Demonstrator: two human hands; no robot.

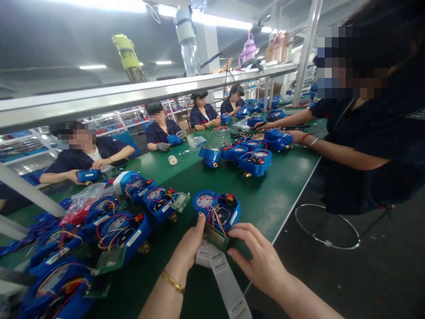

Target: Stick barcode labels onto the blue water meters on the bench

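A blue water meter point(215, 206) with a round dial and coloured wires lies on the green table in front of me. Its wires run to a small circuit board point(216, 238) with a display, at the meter's near edge. My left hand point(189, 248) holds the board's left end, thumb on top beside the housing; its other fingers are mostly hidden. At the board's right end, my right hand point(257, 252) has its thumb and index finger on either side of the corner. A strip of white printed labels point(226, 277) hangs below the board, between my wrists.
Several blue meters with loose boards point(122, 232) crowd the left side. More meters point(245, 155) stand further up the table, near a white spool point(172, 160). A co-worker point(361, 133) works at the right; others sit opposite. Bottles point(187, 40) stand on the overhead shelf point(149, 91).
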